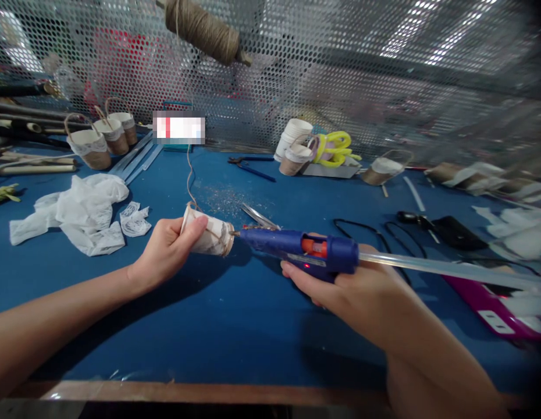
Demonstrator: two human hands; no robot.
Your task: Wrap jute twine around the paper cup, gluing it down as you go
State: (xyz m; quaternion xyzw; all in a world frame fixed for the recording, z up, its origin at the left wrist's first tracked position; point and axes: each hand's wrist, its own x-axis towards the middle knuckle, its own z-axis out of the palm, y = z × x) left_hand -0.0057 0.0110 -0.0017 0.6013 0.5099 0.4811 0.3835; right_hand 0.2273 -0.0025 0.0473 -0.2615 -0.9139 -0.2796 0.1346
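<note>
My left hand (168, 247) is closed around a small white paper cup (209, 233), which lies on its side in the air with its end facing right. Twine (189, 174) runs from the cup up toward a spool above. In my right hand (344, 285) is a blue hot glue gun (279, 244) with a lit red light and a long clear glue stick (427, 265) out of its back. Its nozzle meets the cup's right end; whether glue is coming out cannot be made out. Scissors (257, 215) lie on the table just behind the nozzle, partly hidden.
A twine spool (205, 32) hangs on the perforated metal screen (296, 64). Twine-wrapped cups with lace (89, 148) stand at the back left, near white lace (85, 212). Pliers (253, 166), stacked white cups (292, 137) and a yellow coil (334, 148) sit at the back; a magenta object (475, 302) lies right.
</note>
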